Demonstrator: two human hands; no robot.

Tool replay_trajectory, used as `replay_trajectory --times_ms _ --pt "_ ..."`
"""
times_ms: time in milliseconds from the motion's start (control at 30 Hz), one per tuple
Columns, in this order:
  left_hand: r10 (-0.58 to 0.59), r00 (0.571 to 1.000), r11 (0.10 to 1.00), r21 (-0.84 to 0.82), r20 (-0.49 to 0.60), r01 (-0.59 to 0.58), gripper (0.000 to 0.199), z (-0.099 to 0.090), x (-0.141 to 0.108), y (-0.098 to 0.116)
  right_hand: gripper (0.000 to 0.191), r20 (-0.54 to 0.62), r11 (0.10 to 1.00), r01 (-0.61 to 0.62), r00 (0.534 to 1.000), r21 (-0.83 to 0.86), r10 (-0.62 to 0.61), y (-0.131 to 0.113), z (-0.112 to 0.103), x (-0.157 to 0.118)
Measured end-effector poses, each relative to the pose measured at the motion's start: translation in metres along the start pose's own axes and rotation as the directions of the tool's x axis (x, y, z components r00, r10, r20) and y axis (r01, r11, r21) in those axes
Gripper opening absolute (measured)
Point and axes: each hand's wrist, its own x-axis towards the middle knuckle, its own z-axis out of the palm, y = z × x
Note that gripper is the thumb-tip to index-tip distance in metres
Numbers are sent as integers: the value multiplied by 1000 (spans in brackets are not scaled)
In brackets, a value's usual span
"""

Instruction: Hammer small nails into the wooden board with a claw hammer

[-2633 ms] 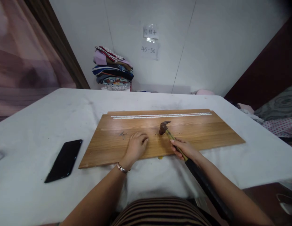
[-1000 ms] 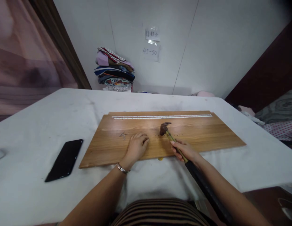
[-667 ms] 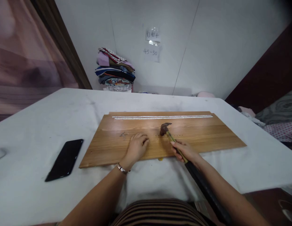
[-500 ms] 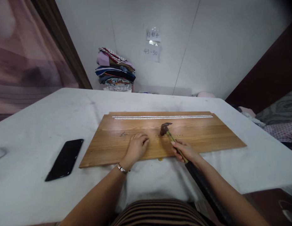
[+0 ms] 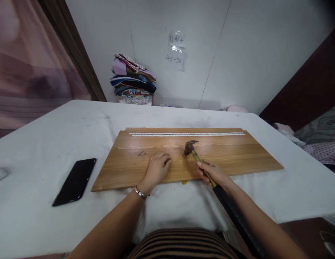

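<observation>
Fingers (image 5: 207,178) of my R hand (image 5: 214,173) are closed round the hammer (image 5: 230,208), gripping the bare yellowish part of its handle, thumb along the top. L hand (image 5: 157,168) lies palm down on the board (image 5: 237,154), fingers loosely curled, thumb close to the index; can't tell if anything's pinched underneath.

Hammer: rusty reddish-brown head (image 5: 189,148), face down twd the board, claw curving up & to the R. Handle's yellowish wood nr the head, then a long black grip running back under my R forearm. Head's over the middle of the board, R of my L fingertips; can't tell if it touches.

Small dark dots (image 5: 206,155) sit in a row either side of the head. Few loose nails (image 5: 141,154), thin & silvery, lie crisscrossed just L of my L hand.

Board's med. brown w/ lengthwise grain & a soft shine; two white marked strips (image 5: 186,135) run parallel nr its far edge. It's flat on the white worktop (image 5: 83,126).

Further out: silver band (image 5: 141,194) on my L wrist, black phone (image 5: 75,181) L of the board, folded cloth stack (image 5: 133,81) past the far edge, handwritten notes (image 5: 175,59) on the wall.
</observation>
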Motion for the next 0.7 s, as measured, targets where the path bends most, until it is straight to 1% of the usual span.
replay_trajectory --times_ms 100,267,400,600,700 --pt "-4 1000 1000 -2 3 4 17 -1 -1 1 54 -16 1000 4 1000 0 -4 0 0 0" --pt "2 1000 1000 7 11 -2 17 -2 0 1 54 4 1000 -27 1000 -15 27 1 0 1" --pt "12 1000 1000 11 2 -12 17 0 1 0 54 -5 1000 -9 1000 21 9 1 0 1" --pt "5 1000 1000 2 3 -5 18 0 1 -1 54 -2 1000 -6 1000 -8 6 3 -1 2" --pt "-3 1000 1000 -6 1 3 18 0 0 -1 51 -13 1000 -5 1000 9 6 4 -1 3"
